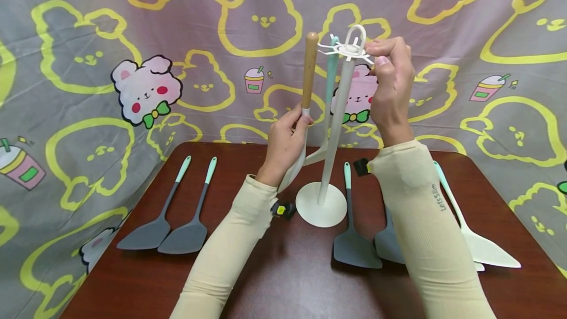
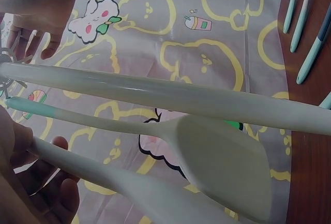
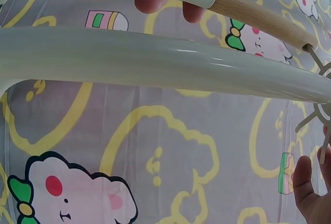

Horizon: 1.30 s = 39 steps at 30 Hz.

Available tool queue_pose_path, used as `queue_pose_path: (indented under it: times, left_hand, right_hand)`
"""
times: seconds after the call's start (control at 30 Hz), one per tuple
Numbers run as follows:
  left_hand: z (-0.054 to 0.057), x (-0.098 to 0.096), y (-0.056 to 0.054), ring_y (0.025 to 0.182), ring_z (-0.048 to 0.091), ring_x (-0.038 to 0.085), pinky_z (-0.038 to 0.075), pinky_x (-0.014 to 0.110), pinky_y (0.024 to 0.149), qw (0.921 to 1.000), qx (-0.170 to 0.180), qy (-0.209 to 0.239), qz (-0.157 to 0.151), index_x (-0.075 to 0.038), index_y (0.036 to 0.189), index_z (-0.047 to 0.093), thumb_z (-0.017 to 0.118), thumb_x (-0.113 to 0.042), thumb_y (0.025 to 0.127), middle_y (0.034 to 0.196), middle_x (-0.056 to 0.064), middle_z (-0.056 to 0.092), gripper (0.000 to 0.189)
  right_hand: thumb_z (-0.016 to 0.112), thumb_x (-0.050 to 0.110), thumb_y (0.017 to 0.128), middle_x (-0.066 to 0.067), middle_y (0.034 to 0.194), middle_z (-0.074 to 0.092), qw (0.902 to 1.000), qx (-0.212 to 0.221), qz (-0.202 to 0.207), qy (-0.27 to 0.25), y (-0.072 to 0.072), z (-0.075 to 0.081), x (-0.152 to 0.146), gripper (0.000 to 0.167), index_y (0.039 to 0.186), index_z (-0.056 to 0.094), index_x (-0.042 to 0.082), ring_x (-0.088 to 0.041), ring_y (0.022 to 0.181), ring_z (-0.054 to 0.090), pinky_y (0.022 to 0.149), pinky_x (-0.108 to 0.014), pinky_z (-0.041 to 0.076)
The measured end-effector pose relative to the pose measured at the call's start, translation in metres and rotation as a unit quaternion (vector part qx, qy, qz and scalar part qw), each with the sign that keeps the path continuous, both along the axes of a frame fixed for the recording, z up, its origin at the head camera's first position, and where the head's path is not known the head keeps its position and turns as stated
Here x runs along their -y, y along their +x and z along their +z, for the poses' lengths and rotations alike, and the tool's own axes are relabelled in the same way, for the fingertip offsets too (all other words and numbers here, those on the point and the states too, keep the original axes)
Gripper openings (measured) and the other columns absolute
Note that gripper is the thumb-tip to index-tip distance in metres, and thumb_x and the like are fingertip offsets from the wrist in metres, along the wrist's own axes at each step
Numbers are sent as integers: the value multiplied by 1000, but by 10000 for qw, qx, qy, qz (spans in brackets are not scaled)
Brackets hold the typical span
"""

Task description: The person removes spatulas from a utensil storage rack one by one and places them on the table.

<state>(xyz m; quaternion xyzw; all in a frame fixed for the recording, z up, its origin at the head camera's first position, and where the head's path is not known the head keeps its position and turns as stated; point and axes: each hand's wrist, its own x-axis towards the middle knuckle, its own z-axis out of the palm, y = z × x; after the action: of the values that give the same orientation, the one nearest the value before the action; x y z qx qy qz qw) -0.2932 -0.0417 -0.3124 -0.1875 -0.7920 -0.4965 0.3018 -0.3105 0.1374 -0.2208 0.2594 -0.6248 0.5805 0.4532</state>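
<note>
A white utensil stand (image 1: 337, 127) rises from its round base (image 1: 321, 213), with a ring of hooks and a loop on top. My right hand (image 1: 392, 75) pinches a hook at the right of that ring between thumb and forefinger. Left of the pole, my left hand (image 1: 285, 142) grips a white spatula (image 2: 150, 190) just under its wooden handle (image 1: 310, 70). The handle points up, its end close to the hooks in the right wrist view. A pale spatula with a mint handle (image 1: 331, 73) hangs from the stand, its blade (image 2: 222, 162) behind the pole.
Two grey spatulas with mint handles (image 1: 143, 234) (image 1: 183, 238) lie at the left of the brown table (image 1: 283, 279). On the right lie more grey spatulas (image 1: 356, 250) and a white one (image 1: 483, 247), partly behind my right sleeve. A patterned curtain (image 1: 186, 23) hangs behind.
</note>
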Motion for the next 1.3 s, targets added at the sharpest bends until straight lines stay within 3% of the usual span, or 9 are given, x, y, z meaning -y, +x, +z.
queue_pose_path:
  times: [0.4,0.7,0.93,1.3]
  left_hand:
    - [-1,-3,1,83,68,17,52,26,67,9999,125,33,-12,-9,100,70,53,-17,101,94,8,75,19]
    - [-2,-4,1,82,68,17,51,25,66,9999,125,31,-71,-8,101,70,53,-18,101,94,7,75,20]
    - [-2,-4,1,83,68,17,52,26,66,9999,104,21,-60,-8,104,70,52,-17,101,95,8,75,20]
    - [1,-2,3,82,67,19,51,26,66,9999,55,38,-140,-5,105,70,52,-16,101,95,11,74,21]
  right_hand:
    - [34,32,77,18,96,62,10000,2,-52,7,0,-2,-2,37,89,63,12,-6,101,53,75,-21,39]
    - [42,35,79,20,94,63,9993,-284,-246,71,-2,-3,-3,46,92,64,-4,-5,104,56,97,-26,39]
    - [36,32,82,19,95,62,9998,70,-178,-11,2,-2,-3,36,89,64,12,-6,102,54,74,-21,41]
    - [35,32,78,18,95,61,9998,100,-160,-4,4,1,-1,35,88,63,13,-6,102,54,75,-20,39]
